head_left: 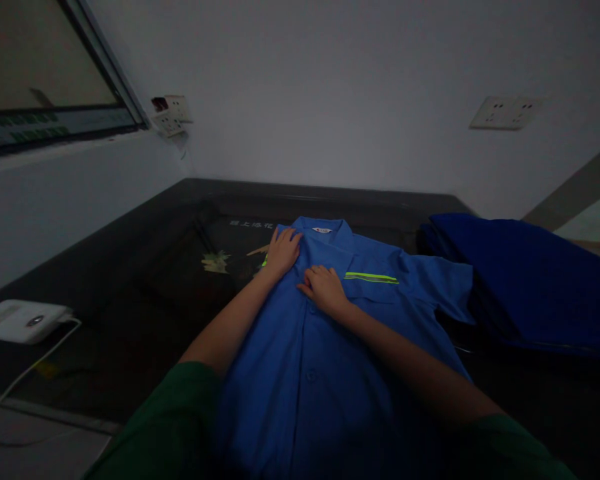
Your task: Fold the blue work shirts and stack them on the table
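Observation:
A blue short-sleeved work shirt [350, 387] lies front up on the dark table, collar away from me and a yellow-and-grey reflective strip across the chest. My left hand [284, 252] rests on its left shoulder area beside the collar, fingers extended over the cloth. Lower down, at the button placket, my right hand [326, 290] has its fingers curled against the fabric, thumb pointing left. Its fingertips are partly hidden. The shirt's left sleeve is out of sight behind my left arm; the right sleeve [443, 280] spreads outward.
Folded dark blue material [545, 280] is stacked on the right of the dark table [145, 267]. At the left edge sits a white device [25, 321] with a cable. Walls with sockets [503, 112] bound the back, and a window [45, 60] is at upper left.

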Available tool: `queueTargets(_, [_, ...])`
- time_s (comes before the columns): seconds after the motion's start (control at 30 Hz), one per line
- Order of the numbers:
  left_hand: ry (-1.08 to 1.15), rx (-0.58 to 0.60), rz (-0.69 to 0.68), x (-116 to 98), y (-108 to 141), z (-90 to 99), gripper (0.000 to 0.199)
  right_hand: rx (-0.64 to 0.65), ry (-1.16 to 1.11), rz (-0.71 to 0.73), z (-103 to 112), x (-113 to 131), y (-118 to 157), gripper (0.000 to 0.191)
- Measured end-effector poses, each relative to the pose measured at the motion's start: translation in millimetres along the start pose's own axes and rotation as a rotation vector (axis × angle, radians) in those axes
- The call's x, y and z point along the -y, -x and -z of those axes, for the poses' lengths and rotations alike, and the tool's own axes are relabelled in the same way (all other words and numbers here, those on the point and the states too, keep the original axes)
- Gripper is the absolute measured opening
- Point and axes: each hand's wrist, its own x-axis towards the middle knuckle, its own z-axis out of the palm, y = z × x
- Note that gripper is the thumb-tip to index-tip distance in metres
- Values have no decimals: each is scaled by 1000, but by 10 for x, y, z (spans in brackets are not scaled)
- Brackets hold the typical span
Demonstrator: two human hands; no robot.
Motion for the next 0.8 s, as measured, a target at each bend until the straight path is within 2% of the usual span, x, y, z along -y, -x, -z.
queueTargets(0.1, [65,26,-86,-112,163,59,32,27,4,3,4,-22,-17,28])
queueTargets(0.2, [83,122,-67,-193,347,37,36,35,-5,3,34,-113,-118,32])
queueTargets(0.27, [48,159,-38,-229,431,14,40,-13,-19,-10,44,-202,-236,35])
queueTargets(0.37, [-10,186,-13,-267,475,23,43,-68,-35,-15,6,-375,-407,40])
queueTargets(0.43, [-28,196,-7,-285,469,52,45,-29,-24,-31,-49,-523,-456,43])
queueTargets(0.53, [-29,217,7,-298,449,87,47,58,9,-57,-122,-783,-399,48])
queueTargets(0.67, [-26,235,28,-304,444,85,50,88,37,-92,-112,-1054,-229,51])
queueTargets(0.73, [-23,235,35,-308,457,75,51,67,58,-118,-60,-1071,-167,51])
queueTargets(0.8, [-16,236,43,-309,464,64,50,-6,80,-123,8,-972,-119,48])
